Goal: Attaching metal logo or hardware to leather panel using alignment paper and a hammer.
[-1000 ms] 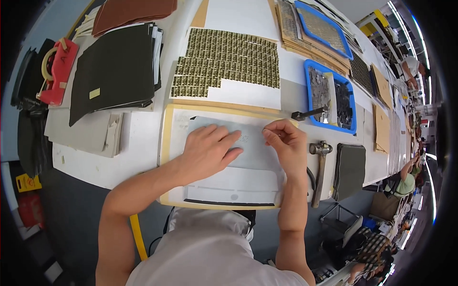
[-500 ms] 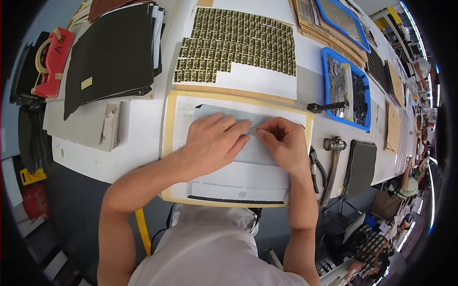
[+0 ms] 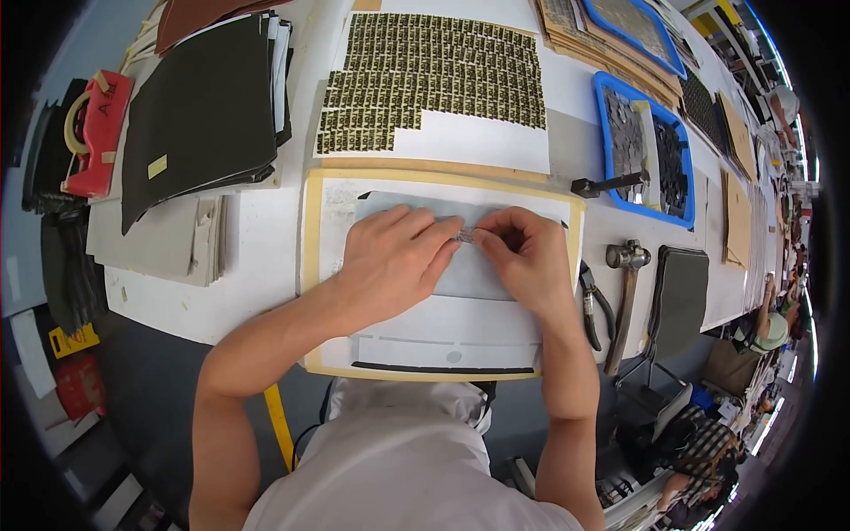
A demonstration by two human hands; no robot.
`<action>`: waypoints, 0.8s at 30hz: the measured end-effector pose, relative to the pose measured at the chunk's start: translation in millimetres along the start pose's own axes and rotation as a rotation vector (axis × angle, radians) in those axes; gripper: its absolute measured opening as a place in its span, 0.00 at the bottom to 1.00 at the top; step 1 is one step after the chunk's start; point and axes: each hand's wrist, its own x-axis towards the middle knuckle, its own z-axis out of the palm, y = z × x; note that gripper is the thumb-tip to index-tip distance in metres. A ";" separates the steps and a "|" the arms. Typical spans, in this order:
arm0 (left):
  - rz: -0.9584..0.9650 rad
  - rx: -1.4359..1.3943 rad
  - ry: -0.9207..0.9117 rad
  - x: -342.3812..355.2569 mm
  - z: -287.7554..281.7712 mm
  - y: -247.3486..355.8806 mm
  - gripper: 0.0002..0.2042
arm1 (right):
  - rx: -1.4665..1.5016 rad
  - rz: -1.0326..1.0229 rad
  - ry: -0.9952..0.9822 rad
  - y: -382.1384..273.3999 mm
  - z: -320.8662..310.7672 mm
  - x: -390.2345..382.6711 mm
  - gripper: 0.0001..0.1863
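Observation:
A small grey patterned piece (image 3: 466, 235) lies between my two hands, over a grey-blue sheet (image 3: 478, 283). My left hand (image 3: 394, 252) comes at it from the left, with its thumb and index fingertip at the piece's left end and the other fingers curled alongside. From the other side my right hand (image 3: 529, 257) pinches the right end between thumb and forefinger. Fingers cover part of the piece, so its full shape is hidden. Under the sheet is a white board (image 3: 332, 212) edged with yellow tape, with a white strip showing near its front.
Beyond the board lies a sheet with rows of small gold-and-black pieces (image 3: 443, 75). Pliers (image 3: 598, 310), a hammer (image 3: 627, 292), a black bar (image 3: 611, 183) and a blue tray (image 3: 649, 212) stand right. Black sheets (image 3: 204, 115) and a red tape dispenser (image 3: 99, 142) are left.
The view has shifted slightly. Both hands stay at the small piece in nearly the same pose, with only slight finger movement.

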 end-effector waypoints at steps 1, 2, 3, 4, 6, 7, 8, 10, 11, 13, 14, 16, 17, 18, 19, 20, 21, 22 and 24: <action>-0.004 -0.003 -0.009 0.5 -0.3 0.1 0.11 | 0.004 0.001 0.004 0.7 -0.4 0.2 0.03; -0.007 -0.005 -0.017 0.7 -1.1 0.2 0.11 | -0.006 -0.004 -0.003 1.2 -1.0 0.4 0.03; -0.003 -0.002 -0.021 0.7 -1.8 0.3 0.11 | -0.017 -0.010 -0.010 1.5 -1.2 0.7 0.03; -0.015 -0.008 -0.020 0.6 -2.2 0.4 0.11 | -0.011 -0.009 -0.006 1.6 -0.9 1.0 0.03; -0.020 -0.014 -0.025 1.4 -3.0 1.3 0.11 | -0.009 -0.036 -0.001 1.6 -1.2 1.1 0.03; -0.021 -0.020 -0.017 2.2 -3.3 2.1 0.11 | -0.003 -0.035 0.004 1.7 -1.7 1.1 0.03; -0.022 -0.027 -0.010 3.0 -3.3 2.6 0.11 | -0.023 -0.057 0.008 1.8 -2.7 1.3 0.03; -0.015 -0.024 -0.014 3.2 -1.5 1.9 0.11 | -0.037 -0.077 0.018 1.1 -4.1 1.5 0.04; -0.015 -0.022 -0.014 2.7 -0.7 1.0 0.11 | -0.040 -0.068 0.006 0.9 -4.0 2.0 0.05; -0.018 -0.012 -0.016 2.4 0.0 0.6 0.10 | -0.036 -0.056 -0.002 3.2 -1.9 3.2 0.05; -0.023 -0.009 -0.011 2.9 0.5 1.9 0.09 | -0.035 -0.070 0.005 4.0 -2.0 2.8 0.04; -0.024 0.000 -0.009 4.2 0.2 3.8 0.08 | -0.029 -0.080 0.017 4.0 -2.0 2.2 0.04; -0.028 0.012 0.000 4.7 -0.2 4.0 0.08 | -0.028 -0.087 0.018 1.9 -1.9 2.2 0.04; -0.025 0.011 -0.005 5.1 -0.5 3.7 0.08 | -0.027 -0.094 0.019 0.1 -1.8 2.1 0.04; -0.029 0.005 -0.005 5.4 -0.7 3.2 0.09 | -0.023 -0.090 0.023 -1.0 -1.9 1.8 0.04; -0.032 -0.003 -0.003 6.2 -0.5 3.5 0.10 | -0.029 -0.086 0.023 -2.2 -2.8 1.5 0.04; -0.028 -0.005 -0.007 7.1 0.0 4.7 0.10 | -0.036 -0.081 0.024 -2.8 -3.3 1.1 0.04; -0.056 -0.015 -0.004 8.0 0.7 6.2 0.10 | -0.035 -0.078 0.028 -2.8 -3.4 0.7 0.04; -0.089 -0.013 -0.002 7.2 0.1 5.4 0.09 | -0.045 -0.100 0.036 -1.5 -0.3 2.1 0.04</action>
